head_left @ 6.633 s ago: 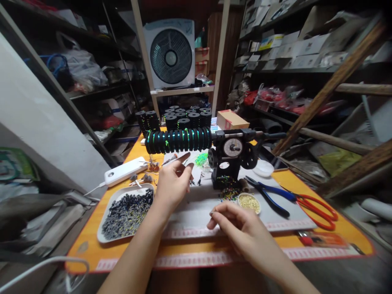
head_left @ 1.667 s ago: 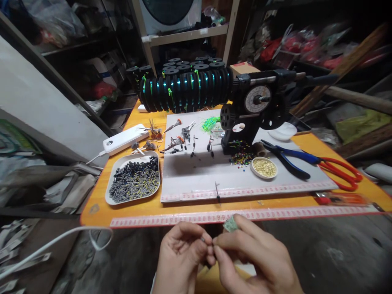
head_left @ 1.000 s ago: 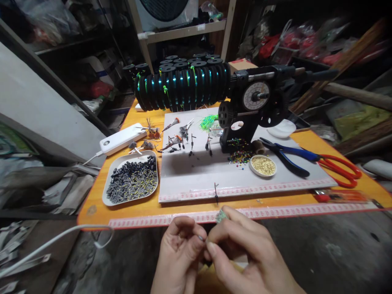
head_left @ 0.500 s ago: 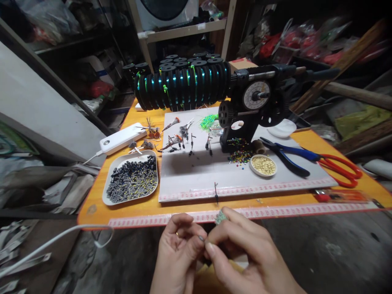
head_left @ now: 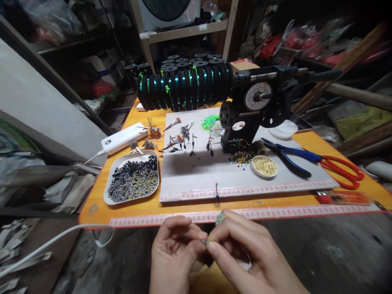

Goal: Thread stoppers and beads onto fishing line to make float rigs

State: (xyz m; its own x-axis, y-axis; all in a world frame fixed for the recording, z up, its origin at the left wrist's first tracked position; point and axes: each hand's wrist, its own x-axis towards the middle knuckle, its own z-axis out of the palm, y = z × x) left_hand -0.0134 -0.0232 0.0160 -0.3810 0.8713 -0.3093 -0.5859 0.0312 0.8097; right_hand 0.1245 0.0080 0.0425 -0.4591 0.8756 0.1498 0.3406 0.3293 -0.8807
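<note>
One small grey piece (head_left: 203,241) sits between your fingertips, in the air just on your side of the table (head_left: 183,208) edge. Your left hand (head_left: 180,251) pinches it between thumb and forefinger, its other fingers loosely curled; your right hand (head_left: 241,245) has thumb and forefinger closed on the opposite end, though whether anything finer is caught there is hidden. A pale green scrap (head_left: 219,218) shows at your right forefinger. Expect the piece to weigh almost nothing, so you'll feel little of it beyond its edges. It looks smooth and fairly stiff, likely to roll or shoot out if you squeeze off-centre; whether it would crack or give under pressure you can't judge from here. Hold it across the middle with the soft pads, not the nails, and keep an end bare for the other hand to take. Similar bits fill the tray (head_left: 106,199) to your left, where a light pinch from the top of the heap should serve better than a scoop.
</note>
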